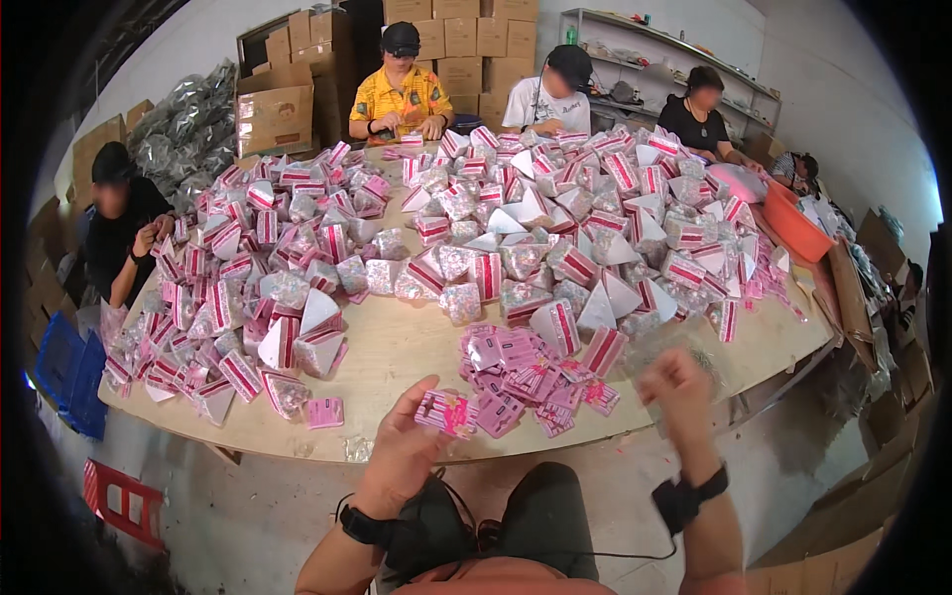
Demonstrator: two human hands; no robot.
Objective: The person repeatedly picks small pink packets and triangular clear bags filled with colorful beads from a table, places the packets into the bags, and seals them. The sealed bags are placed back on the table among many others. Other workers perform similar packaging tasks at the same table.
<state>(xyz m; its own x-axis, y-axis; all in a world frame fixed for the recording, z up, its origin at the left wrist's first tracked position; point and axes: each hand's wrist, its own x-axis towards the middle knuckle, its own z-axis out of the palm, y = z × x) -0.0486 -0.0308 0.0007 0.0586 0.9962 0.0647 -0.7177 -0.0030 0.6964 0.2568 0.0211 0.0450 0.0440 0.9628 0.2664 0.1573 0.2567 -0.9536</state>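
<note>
My left hand [402, 451] is closed on a pink striped card [443, 414] with a flower design, held at the table's near edge. Just beyond it lies a loose pile of pink cards [511, 362]. My right hand [679, 402] is raised to the right of that pile, its fingers curled in a pinch; whatever may be between them is too small to make out. A clear plastic bag [711, 369] lies on the table behind that hand. One flat pink card [324, 413] sits apart, left of my left hand.
Heaps of clear packages with pink-and-white cards [476, 228] cover much of the wooden table [397, 342]. Several people sit around it. An orange tub [795, 223] stands at the right; a blue crate [69, 372] and red stool [124, 504] are at the left.
</note>
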